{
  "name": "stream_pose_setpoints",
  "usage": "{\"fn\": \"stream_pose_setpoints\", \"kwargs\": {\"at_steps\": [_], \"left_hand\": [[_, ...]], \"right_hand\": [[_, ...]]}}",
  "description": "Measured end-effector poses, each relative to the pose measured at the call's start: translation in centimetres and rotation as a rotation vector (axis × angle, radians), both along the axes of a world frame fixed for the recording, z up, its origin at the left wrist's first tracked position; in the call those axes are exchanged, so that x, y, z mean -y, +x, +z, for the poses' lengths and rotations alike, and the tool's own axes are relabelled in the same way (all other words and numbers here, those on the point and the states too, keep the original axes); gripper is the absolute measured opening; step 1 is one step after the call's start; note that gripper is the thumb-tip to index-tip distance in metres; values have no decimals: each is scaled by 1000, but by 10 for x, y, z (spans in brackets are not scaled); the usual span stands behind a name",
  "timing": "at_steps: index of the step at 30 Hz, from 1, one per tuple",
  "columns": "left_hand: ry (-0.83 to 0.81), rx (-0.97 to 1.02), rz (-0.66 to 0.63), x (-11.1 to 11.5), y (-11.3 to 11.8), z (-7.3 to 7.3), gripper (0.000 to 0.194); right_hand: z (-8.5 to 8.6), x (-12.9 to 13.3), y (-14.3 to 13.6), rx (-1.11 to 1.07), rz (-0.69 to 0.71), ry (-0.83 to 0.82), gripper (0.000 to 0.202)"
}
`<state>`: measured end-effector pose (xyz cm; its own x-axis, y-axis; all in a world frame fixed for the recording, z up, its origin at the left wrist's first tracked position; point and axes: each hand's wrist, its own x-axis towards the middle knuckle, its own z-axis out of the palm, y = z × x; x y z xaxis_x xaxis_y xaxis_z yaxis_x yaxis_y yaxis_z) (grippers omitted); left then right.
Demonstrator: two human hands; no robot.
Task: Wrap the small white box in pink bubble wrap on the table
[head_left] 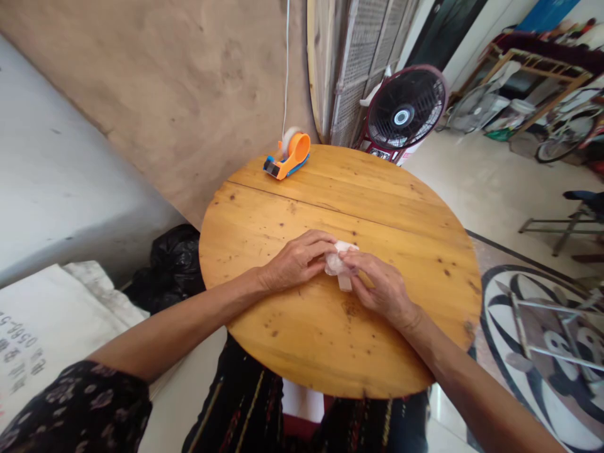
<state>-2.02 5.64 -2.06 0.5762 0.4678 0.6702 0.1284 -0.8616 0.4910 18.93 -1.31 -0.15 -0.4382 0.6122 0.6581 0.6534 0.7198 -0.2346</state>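
With fingers of left hand (pixel 297 259) and right hand (pixel 381 286), pinches crumpled translucent plastic (pixel 336 264) over wooden table (pixel 302 327); risks tearing it by pulling unevenly, dropping it by loosening.

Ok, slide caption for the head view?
Both hands hold a small whitish item at a round wooden table; orange tape dispenser beyond.

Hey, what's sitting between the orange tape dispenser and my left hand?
No object: the head view shows wooden tabletop, crossed by a thin dark seam, between the tape dispenser and your left hand.
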Motion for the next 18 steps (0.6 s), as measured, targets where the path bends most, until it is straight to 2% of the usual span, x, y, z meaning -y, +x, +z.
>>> {"fn": "stream_pose_setpoints", "kwargs": {"at_steps": [5,9,14,18], "left_hand": [[69,-18,20,0,-1,1,11],[104,-51,-23,-2,1,0,13],[57,-81,-30,-4,0,0,18],[108,-99,-40,-4,-1,-1,23]], "right_hand": [[3,7,4,37,26,-52,32],[4,12,7,116,14,-30,33],[2,9,6,147,-5,8,32],[-1,14,9,153,19,42,37]]}}
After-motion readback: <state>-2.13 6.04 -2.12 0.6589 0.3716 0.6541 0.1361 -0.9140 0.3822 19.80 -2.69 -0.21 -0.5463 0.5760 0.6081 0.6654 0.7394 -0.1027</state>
